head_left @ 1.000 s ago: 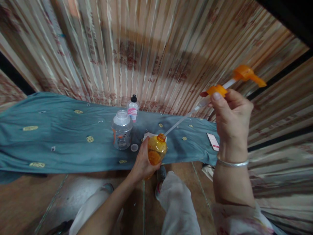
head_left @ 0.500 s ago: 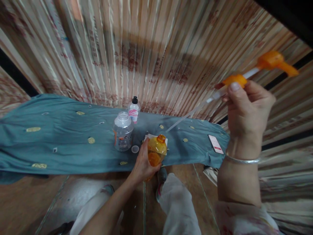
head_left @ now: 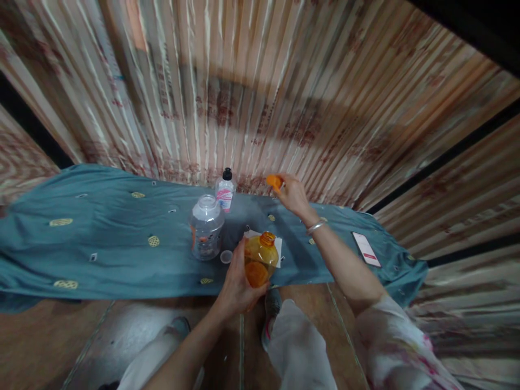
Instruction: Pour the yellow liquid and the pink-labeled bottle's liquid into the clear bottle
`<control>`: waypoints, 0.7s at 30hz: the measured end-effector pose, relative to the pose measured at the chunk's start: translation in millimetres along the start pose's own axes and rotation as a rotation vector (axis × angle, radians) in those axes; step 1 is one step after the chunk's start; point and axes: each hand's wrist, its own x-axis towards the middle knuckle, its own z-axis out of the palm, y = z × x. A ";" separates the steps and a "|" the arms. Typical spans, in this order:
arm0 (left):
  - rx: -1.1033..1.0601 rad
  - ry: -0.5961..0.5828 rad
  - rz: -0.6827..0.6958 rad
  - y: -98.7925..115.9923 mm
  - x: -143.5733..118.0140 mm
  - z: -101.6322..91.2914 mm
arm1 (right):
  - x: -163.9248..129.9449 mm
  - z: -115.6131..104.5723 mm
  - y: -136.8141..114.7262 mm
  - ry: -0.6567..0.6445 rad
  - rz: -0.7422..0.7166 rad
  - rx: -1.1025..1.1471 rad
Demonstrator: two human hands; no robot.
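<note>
**Pump out, orange bottle held open**

The left hand (head_left: 238, 281) is wrapped around the orange bottle (head_left: 260, 260) and holds it upright at the near edge of the tabletop (head_left: 101, 254), which is draped in a blue-grey cloth. The bottle's neck is open, with no cap on it. The right hand (head_left: 291, 194) is stretched out over the far side of the cloth, fingers closed on the orange pump (head_left: 275, 181); only the orange collar shows past the fingers, and the tube is hidden or too blurred to make out.

Just left of the orange bottle stands a clear bottle (head_left: 206, 227), also uncapped, with a small round cap (head_left: 226, 257) lying between the two. A small white bottle (head_left: 225, 189) with a black top stands behind them, and a phone (head_left: 366, 249) lies well off to the right.

The step in hand looks like parting the pump from its bottle. The left hand's grip needs to stay steady so the open bottle does not tip.
</note>
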 end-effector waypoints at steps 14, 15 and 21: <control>-0.085 -0.100 0.037 10.1 -9.5 -0.8 | -17.9 135.5 11.3 -0.478 -0.279 -0.329; -0.095 -0.119 0.042 12.1 -10.9 0.1 | -19.8 138.9 12.9 -0.488 -0.280 -0.327; -0.089 -0.179 0.043 20.4 -14.9 2.6 | -27.9 138.0 15.0 -0.482 -0.223 -0.278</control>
